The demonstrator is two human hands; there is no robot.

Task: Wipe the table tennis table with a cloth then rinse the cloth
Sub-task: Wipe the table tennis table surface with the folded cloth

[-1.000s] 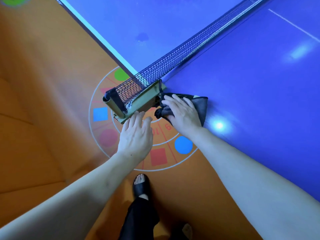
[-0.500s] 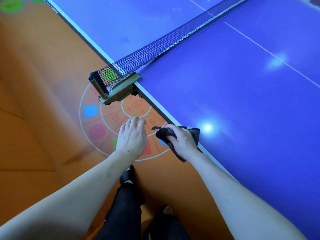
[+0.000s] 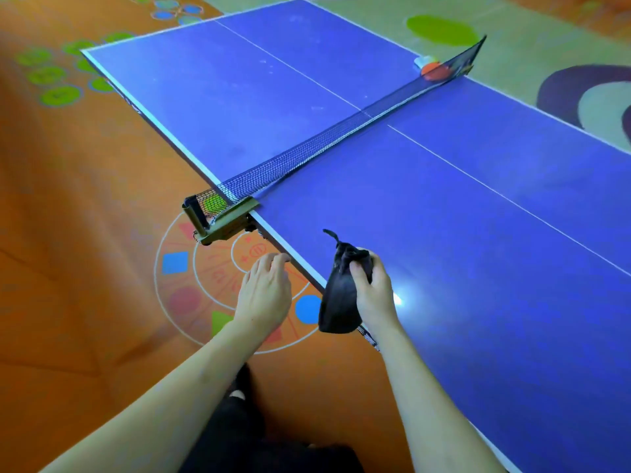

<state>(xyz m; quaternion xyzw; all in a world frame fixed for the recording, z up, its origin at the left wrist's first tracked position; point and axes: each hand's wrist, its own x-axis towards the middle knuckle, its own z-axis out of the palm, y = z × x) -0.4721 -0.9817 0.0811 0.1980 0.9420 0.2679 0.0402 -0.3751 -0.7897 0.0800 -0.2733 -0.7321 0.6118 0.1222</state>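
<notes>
Floor (image 3: 78, 233): orange, with green circles at far left and a ringed pattern of coloured shapes under my hands.

Net clamp (image 3: 218, 218): olive bracket on the near table edge, left of both hands, holding the net post upright.

My left arm comes in from lower left, forearm bare, angled up and to the right. Left hand (image 3: 264, 293): back of hand faces me, palm down, over the floor pattern just outside the table edge. Fingers loosely bent, slightly spread, tips pointing toward the edge; they hold nothing. I cannot tell if the fingertips touch the edge.

Cloth (image 3: 339, 302): dark, bunched, gripped in my right hand. The bulk hangs down left of the hand, across the table edge; a twisted tail sticks up above the fist. It appears lifted off the surface, though contact at the edge is unclear.

Right hand (image 3: 374, 290): fingers and thumb curled round the upper part of the cloth, knuckles up, over the near edge of the table. Right forearm runs in from the lower right, along the edge.

Table (image 3: 444, 233): blue, white lines, bright light spot just right of my right hand. Net (image 3: 324, 145) runs from clamp to far side. Paddle (image 3: 432, 70): red, lying by the far net post.
</notes>
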